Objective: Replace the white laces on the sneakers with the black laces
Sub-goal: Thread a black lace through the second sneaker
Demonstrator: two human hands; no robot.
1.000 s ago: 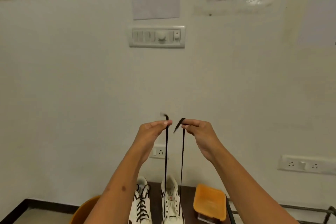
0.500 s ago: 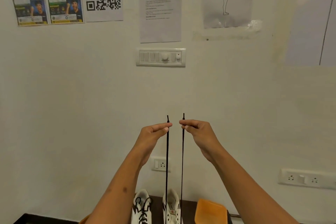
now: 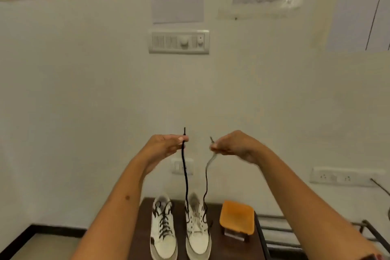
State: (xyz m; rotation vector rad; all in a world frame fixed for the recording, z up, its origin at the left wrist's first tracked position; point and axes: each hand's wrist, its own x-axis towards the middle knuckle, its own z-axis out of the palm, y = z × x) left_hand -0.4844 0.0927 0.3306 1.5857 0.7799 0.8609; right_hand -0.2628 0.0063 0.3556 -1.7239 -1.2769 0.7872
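Observation:
Two white sneakers stand side by side on a dark wooden table (image 3: 221, 247). The left sneaker (image 3: 162, 232) is laced in black. From the right sneaker (image 3: 197, 232) a black lace (image 3: 185, 175) rises in two strands. My left hand (image 3: 164, 146) pinches the left strand near its tip, held high and fairly straight. My right hand (image 3: 234, 145) pinches the other strand's end; that strand sags and curves, and the hand is blurred. Both hands are raised well above the shoes, in front of the wall.
An orange lidded box (image 3: 236, 218) sits on the table to the right of the sneakers. A metal rack (image 3: 316, 230) stands beyond the table's right edge. The white wall behind carries a switch panel (image 3: 179, 41), sockets (image 3: 341, 177) and posters.
The view has tipped down, showing more of the table and shoes. My right hand has moved right and the two strands have spread apart; the right strand has gone slack.

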